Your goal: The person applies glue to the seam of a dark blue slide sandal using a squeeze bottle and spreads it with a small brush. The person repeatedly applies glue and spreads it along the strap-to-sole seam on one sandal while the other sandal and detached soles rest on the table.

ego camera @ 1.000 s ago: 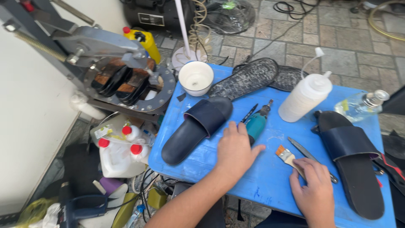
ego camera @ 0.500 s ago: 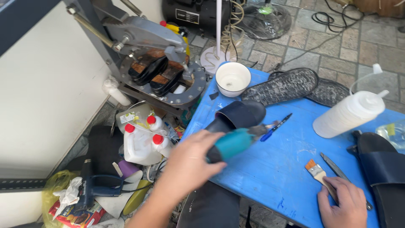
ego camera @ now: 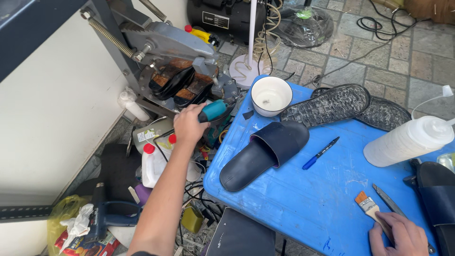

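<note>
Your left hand [ego camera: 188, 124] is gripping a teal-handled tool [ego camera: 214, 110], fingers closed round its handle. You are holding it off the left edge of the blue worktop [ego camera: 303, 199], just in front of the grey shoe press [ego camera: 177, 52], which is clamping two soles. Your right hand [ego camera: 398, 234] is resting on the worktop near its front edge, fingers closed on the handle of a small paintbrush [ego camera: 368, 205]. On the worktop, a dark blue slipper [ego camera: 263, 154] is lying beside a blue marker pen [ego camera: 321, 153]. A white bowl [ego camera: 271, 96] is sitting at the back left corner of the worktop.
</note>
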